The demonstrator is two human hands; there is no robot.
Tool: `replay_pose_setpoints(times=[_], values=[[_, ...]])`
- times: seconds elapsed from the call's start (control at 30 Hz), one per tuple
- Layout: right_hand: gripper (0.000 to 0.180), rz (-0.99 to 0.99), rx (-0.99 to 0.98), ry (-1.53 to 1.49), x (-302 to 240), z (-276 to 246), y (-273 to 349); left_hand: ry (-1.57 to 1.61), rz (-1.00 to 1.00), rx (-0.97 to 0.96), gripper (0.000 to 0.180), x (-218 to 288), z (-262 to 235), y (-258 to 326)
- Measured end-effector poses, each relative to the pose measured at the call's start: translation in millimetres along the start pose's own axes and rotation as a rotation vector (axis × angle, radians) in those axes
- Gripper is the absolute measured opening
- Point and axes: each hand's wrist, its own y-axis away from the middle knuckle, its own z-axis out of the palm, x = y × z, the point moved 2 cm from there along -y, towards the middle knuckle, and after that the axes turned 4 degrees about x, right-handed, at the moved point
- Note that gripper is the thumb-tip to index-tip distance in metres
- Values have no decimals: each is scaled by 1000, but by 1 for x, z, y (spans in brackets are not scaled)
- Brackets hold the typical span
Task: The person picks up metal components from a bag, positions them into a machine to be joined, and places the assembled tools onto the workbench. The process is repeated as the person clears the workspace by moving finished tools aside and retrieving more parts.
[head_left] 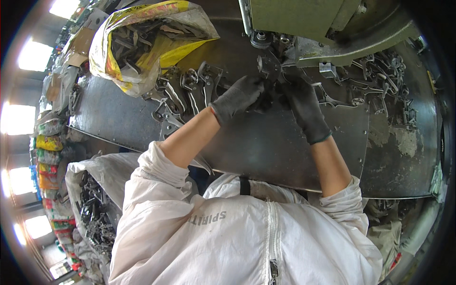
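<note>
Up top, centre of the head view, both gloved hands meet right under the green machine [304, 19]. The left hand [240, 95] is curled round a dark flat metal part [268, 66], fingers closed on its lower end, while the right hand [301, 102] pinches in from the other side. Whether the right actually grips that same piece or just steadies it, I can't tell, since the gloves and the steel are all the same dark grey.

My read on the step: the piece is being lined up at the machine's head, so seating it looks like the job in hand. The next move calls for a steady push into place with fingertips kept out from under the tooling.

Counts, as best I can:
- two hands, both in dark gloves
- one part held at the machine
- one yellow sack [142, 42], upper left, full of similar pieces
- one white sack [90, 190], lower left, also with metal bits
- loose parts [190, 90] on the worktop [266, 147] left of the hands, roughly six or seven; another heap [380, 80] upper right, too tangled to count
</note>
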Motion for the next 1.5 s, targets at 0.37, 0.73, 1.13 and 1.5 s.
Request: replay_pose_setpoints(times=[0.37, 0.73, 1.13, 1.5], values=[[30, 48, -1, -18, -6, 5, 4, -1055, 51, 544, 38, -116, -266, -101], [38, 39, 16, 95, -35, 10, 33, -116, 245, 610, 36, -73, -269, -36], [34, 51, 110, 120, 9, -2, 31, 250, 71, 89, 47, 25, -93, 76], [47, -908, 121, 1150, -2, -75, 41, -186, 61, -25, 38, -3, 3, 41]])
